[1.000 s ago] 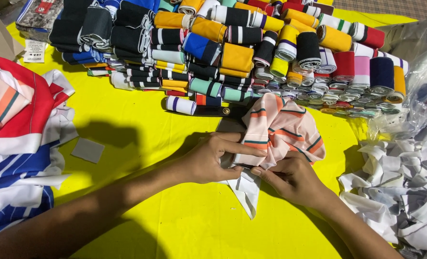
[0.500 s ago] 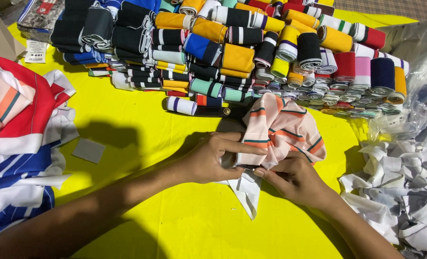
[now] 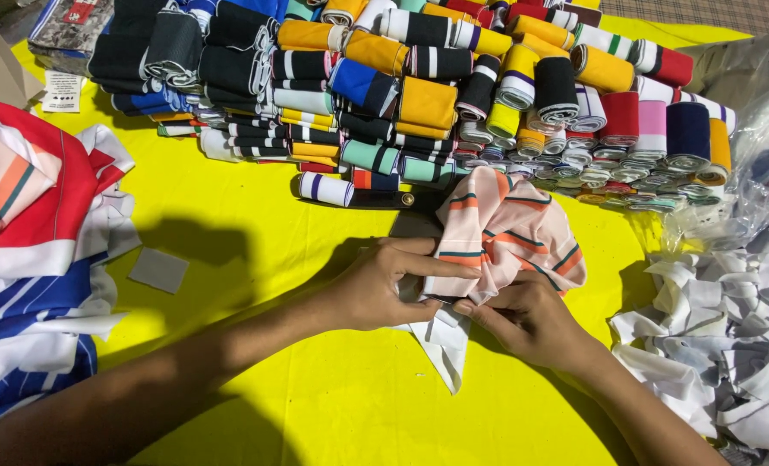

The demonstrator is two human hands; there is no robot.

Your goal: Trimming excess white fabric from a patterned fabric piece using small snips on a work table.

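My left hand and my right hand both grip a bunched peach garment with orange and dark green stripes, lying on the yellow table cover. The left fingers pinch its lower edge; the right fingertips press the same edge from below. A white strip of fabric with a dark stripe hangs out beneath the two hands.
Several rolled and folded knit collar pieces in many colours are stacked across the back. A pile of red, white and blue garments lies at left, with a small grey patch beside it. White fabric strips and clear plastic bags fill the right.
The hands have barely shifted on the peach garment; the fingers adjust slightly along its lower edge. Nothing else has moved.
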